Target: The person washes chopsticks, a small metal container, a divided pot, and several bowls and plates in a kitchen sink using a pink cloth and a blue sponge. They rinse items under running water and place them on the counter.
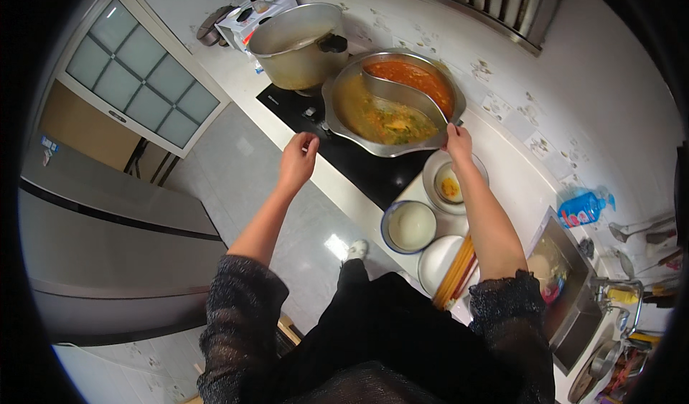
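Observation:
A divided stainless-steel hot pot (371, 147) sits on the black glass cooktop (344, 162). One side holds red broth (412, 75), the other a yellowish broth (398, 124) with green bits. My right hand (458, 143) grips the pot's rim at its right end, near where the divider meets the wall. In front of the cooktop, my left hand (300, 159) hangs in the air with fingers curled in, apart from the pot, and nothing shows in it. Beneath my right forearm stands a metal bowl (430, 175) with a smaller bowl of yellow-orange residue (448, 183) inside.
A large aluminium pot (299, 62) stands behind the cooktop's left part. Near me are a blue-rimmed bowl (385, 229), a white bowl (433, 258) and chopsticks (457, 275) across it. To the right are a sink (578, 323) and a blue pump bottle (584, 209). A refrigerator (118, 258) stands left.

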Available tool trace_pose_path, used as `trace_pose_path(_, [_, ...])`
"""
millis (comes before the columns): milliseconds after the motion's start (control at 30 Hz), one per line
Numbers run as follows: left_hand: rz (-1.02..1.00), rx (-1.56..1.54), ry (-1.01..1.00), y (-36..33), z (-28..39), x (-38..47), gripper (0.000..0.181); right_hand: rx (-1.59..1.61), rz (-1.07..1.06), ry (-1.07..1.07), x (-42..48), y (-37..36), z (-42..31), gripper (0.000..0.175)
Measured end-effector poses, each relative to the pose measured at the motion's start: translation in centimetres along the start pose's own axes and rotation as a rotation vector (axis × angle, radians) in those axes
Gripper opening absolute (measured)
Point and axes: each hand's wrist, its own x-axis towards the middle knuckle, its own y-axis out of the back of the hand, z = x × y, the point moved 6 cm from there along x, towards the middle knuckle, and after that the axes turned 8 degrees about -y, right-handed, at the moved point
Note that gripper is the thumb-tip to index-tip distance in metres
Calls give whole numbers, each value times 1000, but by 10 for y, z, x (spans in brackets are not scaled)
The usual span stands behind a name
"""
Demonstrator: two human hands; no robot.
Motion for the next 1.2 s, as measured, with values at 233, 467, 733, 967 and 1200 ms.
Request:
trace_pose_path(233, [67, -67, 288, -75, -149, 127, 34, 103, 3, 1, 8, 6, 21, 19])
trace_pose_path(467, [-114, -507, 477, -133, -158, 167, 31, 145, 77, -89, -7, 27, 14, 18])
trace_pose_path(733, [-327, -675, 518, -112, -149, 182, 30, 260, 65, -109, 1, 15, 16, 18])
trace_pose_path(967, [-383, -644, 463, -113, -149, 195, 30, 96, 205, -82, 25, 17, 6, 29])
trace_pose_path(1200, [-411, -586, 439, -124, -149, 204, 30, 58, 340, -129, 34, 9, -1, 29])
